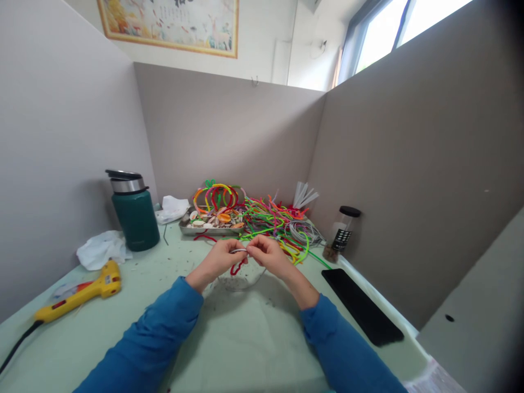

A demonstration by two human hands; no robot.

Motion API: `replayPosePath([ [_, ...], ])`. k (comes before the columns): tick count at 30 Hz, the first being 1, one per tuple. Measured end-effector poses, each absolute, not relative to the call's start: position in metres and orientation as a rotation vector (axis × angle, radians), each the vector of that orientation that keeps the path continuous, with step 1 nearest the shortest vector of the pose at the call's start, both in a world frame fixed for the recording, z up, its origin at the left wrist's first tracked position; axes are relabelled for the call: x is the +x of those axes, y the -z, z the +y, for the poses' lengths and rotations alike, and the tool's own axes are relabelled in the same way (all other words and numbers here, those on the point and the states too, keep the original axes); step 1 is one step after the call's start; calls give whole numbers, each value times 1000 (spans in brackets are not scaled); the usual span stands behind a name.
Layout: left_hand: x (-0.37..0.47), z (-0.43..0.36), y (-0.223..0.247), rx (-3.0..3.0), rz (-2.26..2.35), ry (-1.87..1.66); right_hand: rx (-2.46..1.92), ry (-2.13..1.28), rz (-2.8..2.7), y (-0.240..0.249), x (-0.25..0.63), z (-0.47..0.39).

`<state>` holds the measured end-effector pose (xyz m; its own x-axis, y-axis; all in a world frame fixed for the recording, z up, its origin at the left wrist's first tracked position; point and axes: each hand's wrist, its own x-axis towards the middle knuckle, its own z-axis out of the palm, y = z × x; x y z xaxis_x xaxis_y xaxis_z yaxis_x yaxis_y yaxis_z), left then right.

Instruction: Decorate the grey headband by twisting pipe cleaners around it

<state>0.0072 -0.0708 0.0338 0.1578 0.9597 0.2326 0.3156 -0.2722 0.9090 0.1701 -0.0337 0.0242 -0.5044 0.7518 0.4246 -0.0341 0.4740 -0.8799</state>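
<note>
Both my hands meet above the middle of the table. My left hand [219, 258] is closed in a pinch on a thin pale hoop [238, 250], whose end shows between the fingertips. A red pipe cleaner [236, 269] hangs in a bent loop below the left fingers. My right hand [271, 256] pinches at the same spot, its fingertips touching the left ones, where a bit of red shows. The rest of the hoop curves faintly below the hands. Just behind lies a tangled pile of coloured pipe cleaners [268, 218].
A metal tray [210, 231] of small decorations stands behind my hands, with pipe-cleaner-wrapped hoops [221, 188] at its back. To the left are a green bottle [135, 218], crumpled tissue [102, 249] and a yellow glue gun [82, 295]. On the right are a jar [341, 234] and a black phone-like slab [362, 305].
</note>
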Motion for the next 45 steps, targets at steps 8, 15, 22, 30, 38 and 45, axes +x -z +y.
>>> replayPosePath([
  [8,7,-71,-36,1718,1243,-1115,-621,-1112,-1830,-23,171,-32],
  [15,7,-68,-32,1738,1241,-1163,-602,-1119,-1847,-23,170,-32],
  [22,8,-72,-37,1689,1258,-1126,-614,-1055,-1883,-24,171,-32],
  [30,11,-76,-44,1613,1266,-1197,-606,-593,-1914,-23,173,-31],
  [38,5,-69,-39,1477,1317,-1340,-630,-4,-2029,-20,170,-44],
  [45,6,-70,-41,1435,1301,-1380,-785,141,-2167,-7,160,-44],
])
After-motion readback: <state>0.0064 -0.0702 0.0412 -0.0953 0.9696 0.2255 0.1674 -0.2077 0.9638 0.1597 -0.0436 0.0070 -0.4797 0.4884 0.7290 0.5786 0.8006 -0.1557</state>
